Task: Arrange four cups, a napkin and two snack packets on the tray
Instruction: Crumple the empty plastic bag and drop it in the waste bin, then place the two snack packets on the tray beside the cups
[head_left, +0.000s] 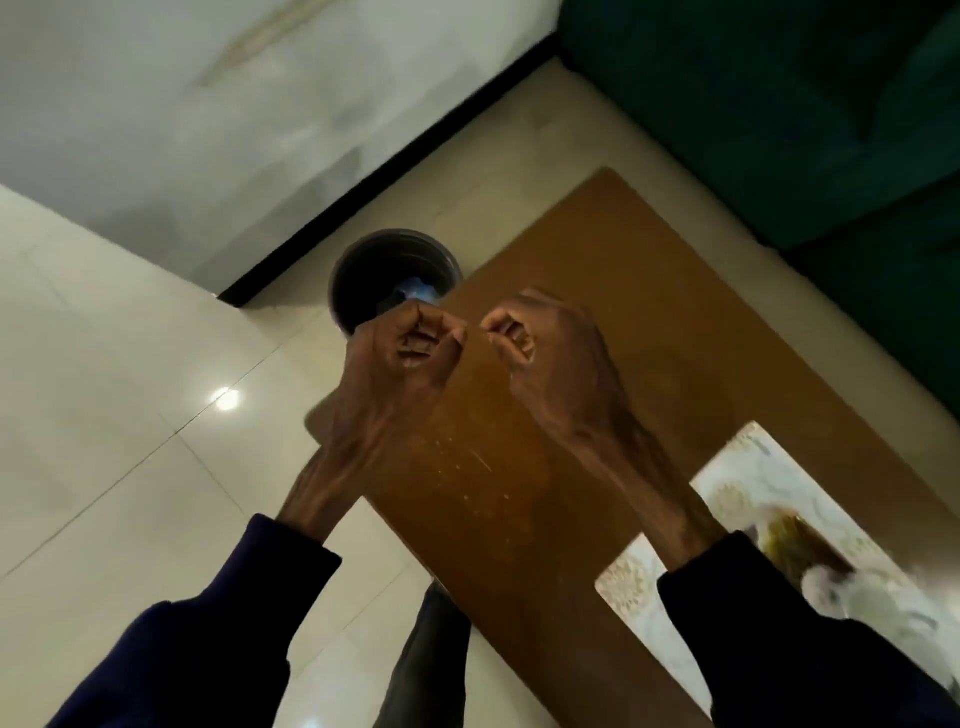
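Two hands are raised side by side at the centre of the frame, both over the far end of a brown wooden table (519, 493). The left hand (400, 364) is curled into a fist, fingers folded into the palm, thumb across them; nothing shows inside it. The right hand (545, 353) is likewise curled shut, fingertips tucked in, with no object visible in its grip. The two fists sit near each other without touching. Both forearms run down to the lower edge of the frame in dark navy sleeves (208, 634), wrists bare.

The tray (727, 478), pale with a leafy pattern, lies on the table at the lower right of the frame; the right sleeve covers its near left part. On it, at the far lower right, a blurred whitish object (852, 592) is visible: cannot tell whether it is a cup or a napkin. A dark greenish patch (795, 540) sits beside it on the tray, also too blurred to identify.

Behind the left fist, on the pale tiled floor (104, 415), stands a dark round bin (395, 275), partly hidden by the knuckles; something blue shows inside it. A black skirting strip (389, 171) runs diagonally along the grey wall (208, 104) in the upper left. A dark green sofa (779, 104) fills the upper right.
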